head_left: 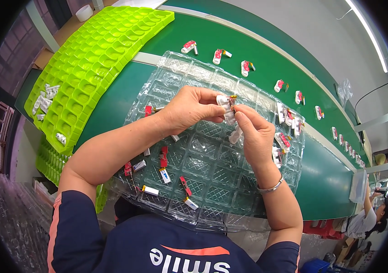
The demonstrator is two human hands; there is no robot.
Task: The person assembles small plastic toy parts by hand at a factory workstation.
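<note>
My left hand (189, 108) is closed, its thumb and fingers pinching a small white plastic casing (222, 101). A dark part with a gold end (233, 97) shows at the casing. My right hand (256, 134) is pinched against that spot; its fingertips hide what they grip. Just below, another white plastic piece (235, 135) shows beside my right fingers; whether it is held, I cannot tell. Under both hands lies a clear compartment tray (205, 145). On its left and near side are red circuit boards (164, 156) wired to small white batteries (164, 175).
Several white casings with red boards (283, 142) are grouped at the tray's right. More such assemblies (217, 55) line the green conveyor belt (266, 59) beyond. Bright green trays (82, 68) at left hold loose white pieces (44, 102). Another person (370, 218) is at far right.
</note>
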